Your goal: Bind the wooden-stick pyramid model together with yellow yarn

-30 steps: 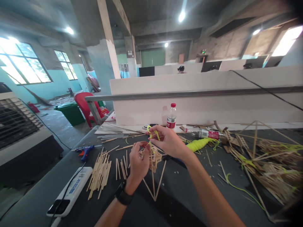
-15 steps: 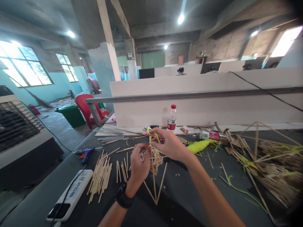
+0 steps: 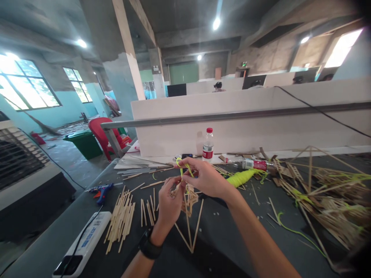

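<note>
On the dark surface (image 3: 98,264), at left, saw a white, oblong plastic device (image 3: 88,239) with a glossy black end, then a blue plastic glue gun (image 3: 102,192), a loose pile of thin, pale wooden sticks (image 3: 120,218) and a few separate sticks (image 3: 150,213) just beside. Had the left hand (image 3: 171,200) closed, fingertips together, apparently on the lower part of a looped, bright yellow-green string (image 3: 181,170); could not tell of any stick gripped along with it. Held the string just above an openwork framework of pale wooden sticks (image 3: 189,202), partly hidden by the fingers. Pinched the upper loop in the right hand (image 3: 204,175). Judged to be at looping or knotting; for the next move, seemed to need a steady left pinch and a careful right-hand pull, without jarring the framework. Farther right, saw an upright, clear plastic bottle with a red cap (image 3: 208,144), a spindle-shaped, neon-yellow yarn bundle (image 3: 242,178) and a tangled heap of wooden sticks (image 3: 333,216).
</note>
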A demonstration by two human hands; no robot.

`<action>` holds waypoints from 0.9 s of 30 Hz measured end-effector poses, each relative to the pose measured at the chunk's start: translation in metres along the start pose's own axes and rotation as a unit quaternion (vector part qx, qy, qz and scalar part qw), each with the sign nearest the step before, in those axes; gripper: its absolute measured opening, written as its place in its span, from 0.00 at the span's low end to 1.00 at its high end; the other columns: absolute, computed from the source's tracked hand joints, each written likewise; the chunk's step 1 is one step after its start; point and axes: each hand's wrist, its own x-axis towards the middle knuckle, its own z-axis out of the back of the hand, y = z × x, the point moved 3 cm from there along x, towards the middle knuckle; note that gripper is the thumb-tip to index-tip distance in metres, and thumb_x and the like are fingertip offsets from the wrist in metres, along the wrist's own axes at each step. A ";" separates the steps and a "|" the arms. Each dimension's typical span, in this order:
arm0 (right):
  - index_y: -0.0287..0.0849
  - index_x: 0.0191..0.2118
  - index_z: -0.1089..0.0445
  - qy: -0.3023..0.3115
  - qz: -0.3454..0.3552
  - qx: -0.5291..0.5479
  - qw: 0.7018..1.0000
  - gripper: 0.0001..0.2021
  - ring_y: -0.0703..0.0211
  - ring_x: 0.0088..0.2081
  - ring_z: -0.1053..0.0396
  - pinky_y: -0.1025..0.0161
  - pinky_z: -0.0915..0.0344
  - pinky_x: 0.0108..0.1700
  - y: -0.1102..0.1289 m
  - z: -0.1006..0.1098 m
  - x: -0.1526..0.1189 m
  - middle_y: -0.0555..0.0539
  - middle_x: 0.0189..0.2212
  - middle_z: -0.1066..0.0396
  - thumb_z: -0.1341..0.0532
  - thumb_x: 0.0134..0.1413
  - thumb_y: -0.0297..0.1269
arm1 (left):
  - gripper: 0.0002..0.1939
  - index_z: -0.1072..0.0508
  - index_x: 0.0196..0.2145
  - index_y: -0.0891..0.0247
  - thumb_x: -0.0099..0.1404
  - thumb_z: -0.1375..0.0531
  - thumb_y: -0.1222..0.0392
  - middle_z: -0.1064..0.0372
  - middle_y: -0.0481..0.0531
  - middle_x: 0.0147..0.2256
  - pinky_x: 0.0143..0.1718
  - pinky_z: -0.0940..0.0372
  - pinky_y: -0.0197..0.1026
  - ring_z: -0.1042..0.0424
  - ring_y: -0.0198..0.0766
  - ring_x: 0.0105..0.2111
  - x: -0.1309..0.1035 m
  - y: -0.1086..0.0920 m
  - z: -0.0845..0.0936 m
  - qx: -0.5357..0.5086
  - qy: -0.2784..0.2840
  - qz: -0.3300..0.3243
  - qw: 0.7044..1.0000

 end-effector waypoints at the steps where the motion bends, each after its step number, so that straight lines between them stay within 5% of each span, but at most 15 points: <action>1: 0.48 0.51 0.32 0.002 0.000 -0.001 1.000 0.17 0.58 0.35 0.28 0.62 0.32 0.38 0.000 0.000 0.000 0.47 0.43 0.24 0.40 0.56 0.29 | 0.07 0.23 0.40 0.61 0.66 0.39 0.59 0.24 0.54 0.38 0.43 0.33 0.41 0.26 0.42 0.40 0.000 0.000 0.000 -0.007 -0.003 0.002 1.000; 19: 0.45 0.50 0.30 -0.012 0.021 -0.058 0.998 0.15 0.61 0.29 0.34 0.62 0.38 0.33 -0.004 0.007 -0.006 0.50 0.30 0.28 0.41 0.55 0.31 | 0.13 0.21 0.39 0.64 0.65 0.39 0.52 0.21 0.56 0.37 0.43 0.30 0.42 0.23 0.42 0.38 0.007 0.019 -0.001 -0.073 0.066 0.047 0.994; 27: 0.47 0.49 0.30 -0.008 0.000 -0.070 0.997 0.15 0.59 0.33 0.30 0.62 0.36 0.36 -0.002 0.007 -0.002 0.49 0.38 0.25 0.42 0.57 0.30 | 0.08 0.19 0.33 0.62 0.61 0.35 0.56 0.21 0.55 0.34 0.44 0.30 0.45 0.24 0.44 0.37 0.053 0.004 0.013 -0.067 0.246 0.025 0.967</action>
